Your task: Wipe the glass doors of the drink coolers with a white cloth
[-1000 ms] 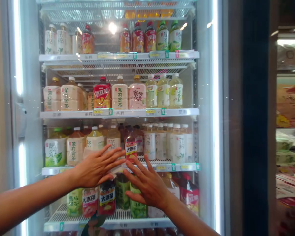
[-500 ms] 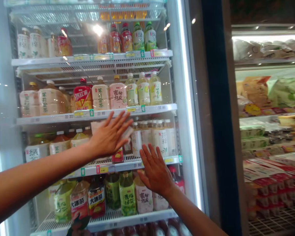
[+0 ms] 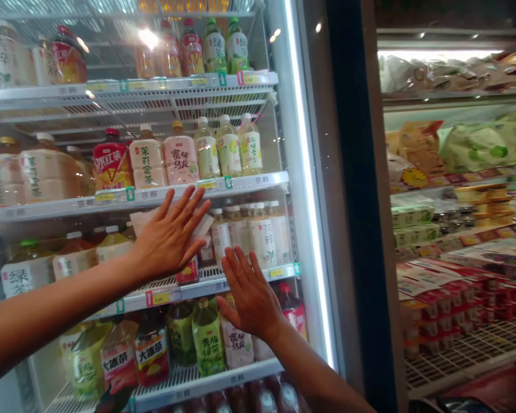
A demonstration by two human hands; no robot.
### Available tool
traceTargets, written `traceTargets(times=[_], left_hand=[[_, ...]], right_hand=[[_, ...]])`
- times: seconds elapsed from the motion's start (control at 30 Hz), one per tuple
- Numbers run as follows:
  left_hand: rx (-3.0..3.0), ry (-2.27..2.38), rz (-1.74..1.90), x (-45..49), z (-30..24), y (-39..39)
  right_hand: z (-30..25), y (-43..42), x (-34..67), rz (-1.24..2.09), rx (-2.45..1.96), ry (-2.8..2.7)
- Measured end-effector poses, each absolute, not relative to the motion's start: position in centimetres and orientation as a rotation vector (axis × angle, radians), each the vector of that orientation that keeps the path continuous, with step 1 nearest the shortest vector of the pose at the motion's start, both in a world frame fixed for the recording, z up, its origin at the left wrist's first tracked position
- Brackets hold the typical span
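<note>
My left hand [image 3: 168, 236] lies flat with its fingers spread, apparently against the glass front of a drinks fridge. A white sheet [image 3: 141, 221], paper or thin cloth, shows from under its palm on both sides. Lower and to the right, my right hand [image 3: 250, 293] is raised palm-forward, fingers stretched out and nothing visible in it. Whether that palm touches the glass I cannot tell. Behind the hands are white-labelled tea bottles [image 3: 264, 236] and a green tea bottle [image 3: 208, 338]. Part of the shelf [image 3: 206, 287] is covered by my hands.
Several shelves of bottled drinks fill the fridge, among them a red-labelled bottle [image 3: 112, 162] and a pink-labelled one [image 3: 180, 155]. A bright light strip [image 3: 307, 172] runs down the right side. Beyond a dark post [image 3: 356, 201], an open chiller holds packaged food [image 3: 451, 287].
The view has turned right, so the fridge and both hands appear farther left and more of the chiller shows. Against the shelves, my hands stay in about the same place.
</note>
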State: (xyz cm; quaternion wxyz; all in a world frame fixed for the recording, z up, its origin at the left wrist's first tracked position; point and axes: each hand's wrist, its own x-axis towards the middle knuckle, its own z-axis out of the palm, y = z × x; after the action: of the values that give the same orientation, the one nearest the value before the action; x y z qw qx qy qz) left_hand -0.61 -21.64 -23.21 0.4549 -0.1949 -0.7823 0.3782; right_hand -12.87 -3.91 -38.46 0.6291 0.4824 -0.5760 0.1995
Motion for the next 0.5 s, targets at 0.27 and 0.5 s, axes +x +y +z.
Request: traceTargets(times=[0.27, 0.5], left_hand=[[-0.616, -1.997, 0.947, -0.1, -21.9, -23.2], [-0.721, -1.993, 1.019, 0.5, -23.2, -23.6]], right_hand=[[-38.5, -3.8, -12.9, 0.463, 1.101, -1.326], [-38.5, -3.8, -13.0, 0.455, 1.103, -1.322]])
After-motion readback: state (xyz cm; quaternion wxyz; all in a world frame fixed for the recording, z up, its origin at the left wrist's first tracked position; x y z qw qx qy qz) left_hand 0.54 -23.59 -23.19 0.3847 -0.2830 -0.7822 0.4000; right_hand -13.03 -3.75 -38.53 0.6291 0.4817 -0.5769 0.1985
